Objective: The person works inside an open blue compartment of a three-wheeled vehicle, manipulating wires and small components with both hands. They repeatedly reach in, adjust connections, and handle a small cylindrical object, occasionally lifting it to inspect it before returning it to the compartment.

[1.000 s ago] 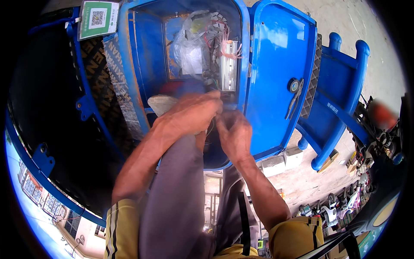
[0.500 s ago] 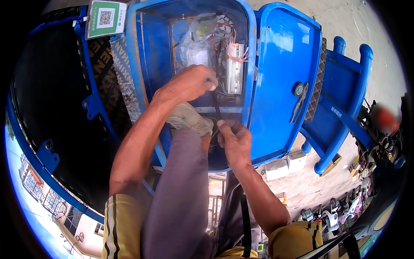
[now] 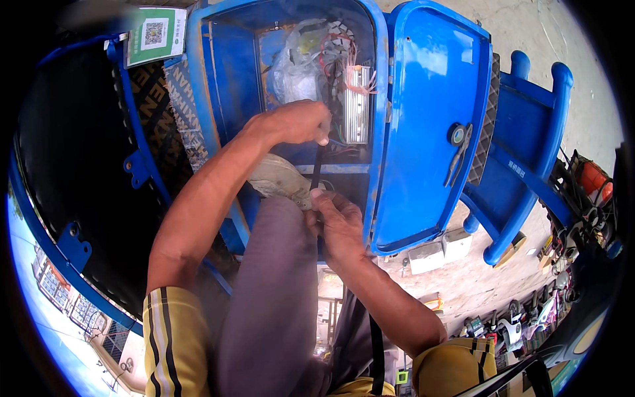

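A short black strip (image 3: 318,165) runs taut between my hands over the front of a blue metal compartment (image 3: 231,73); whether it is tape or cable I cannot tell. My left hand (image 3: 297,122) is closed on its far end, fingers curled down. Closer to me, my right hand (image 3: 338,221) pinches the near end between thumb and fingers. Beyond them, a silver finned controller box (image 3: 357,109) lies with pink and red wires (image 3: 354,69) around its top. Beside it sits a clear plastic bag (image 3: 297,76).
The open blue door (image 3: 430,86) holds a roll of black tape (image 3: 456,134) and pliers (image 3: 459,159). My shoe (image 3: 281,177) is propped at the compartment's front, under my left forearm. A blue metal frame (image 3: 522,152) stands right; a green-and-white code card (image 3: 155,36) hangs at upper left.
My right hand has moved left and slightly nearer to me, with its end of the strip. The left hand has shifted a little, still closed. The strip shows more fully between them.
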Demonstrator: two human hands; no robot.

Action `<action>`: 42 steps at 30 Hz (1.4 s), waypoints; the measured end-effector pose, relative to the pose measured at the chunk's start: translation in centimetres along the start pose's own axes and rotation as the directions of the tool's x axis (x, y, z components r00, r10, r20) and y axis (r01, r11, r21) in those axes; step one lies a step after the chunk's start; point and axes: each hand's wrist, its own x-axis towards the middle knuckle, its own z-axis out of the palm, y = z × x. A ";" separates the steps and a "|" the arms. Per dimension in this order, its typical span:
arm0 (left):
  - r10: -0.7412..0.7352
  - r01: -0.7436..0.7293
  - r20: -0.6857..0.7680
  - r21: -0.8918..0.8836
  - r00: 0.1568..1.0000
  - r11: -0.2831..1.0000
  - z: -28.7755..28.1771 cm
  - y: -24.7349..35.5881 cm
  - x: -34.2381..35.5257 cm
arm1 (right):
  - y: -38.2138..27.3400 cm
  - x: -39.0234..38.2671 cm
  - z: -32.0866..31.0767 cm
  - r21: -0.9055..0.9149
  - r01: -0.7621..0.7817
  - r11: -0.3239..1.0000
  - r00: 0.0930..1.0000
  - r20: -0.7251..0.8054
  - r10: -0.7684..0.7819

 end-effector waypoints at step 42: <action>0.286 -0.149 -0.140 0.598 0.948 0.788 1.3 1.0 0.7 | -9.1 11.8 -2.1 -0.616 0.397 -0.681 0.386 0.785 -0.485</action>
